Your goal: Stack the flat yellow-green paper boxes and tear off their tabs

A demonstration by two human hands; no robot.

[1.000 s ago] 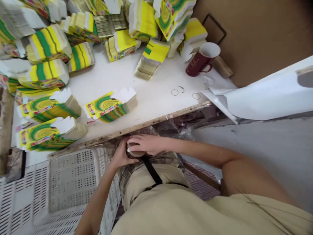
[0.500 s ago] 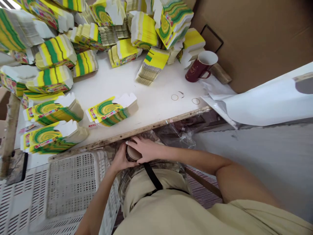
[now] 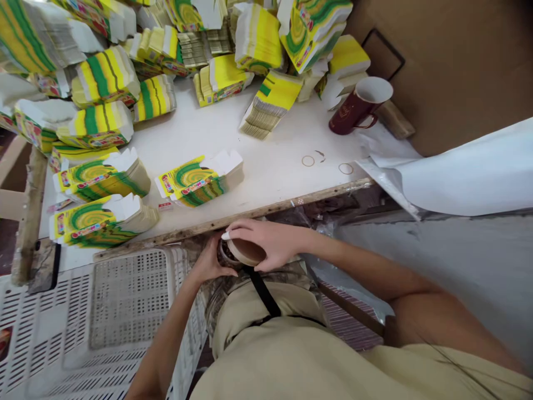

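Below the table's front edge, my left hand [image 3: 211, 260] curls around a small round container [image 3: 225, 256]. Its mouth shows partly, with something dark inside that I cannot make out. My right hand [image 3: 270, 240] grips a tan round lid [image 3: 249, 253] by its rim, tilted just over the container's right side. One fingertip of the right hand has a white covering. Both hands are close together in front of my lap. On the table beyond them lies a stack of folded yellow-green cartons [image 3: 200, 180].
Many more carton bundles [image 3: 104, 78] crowd the back and left of the white table [image 3: 275, 166]. A maroon mug [image 3: 353, 108] stands at the right, near rubber bands [image 3: 308, 161]. A white plastic crate [image 3: 129, 300] is at lower left, beside a phone [image 3: 45, 269].
The lid has come off the container's top, moving right and tilting in my right hand, so the opening now shows. My left hand stays around the container. The view has shifted slightly.
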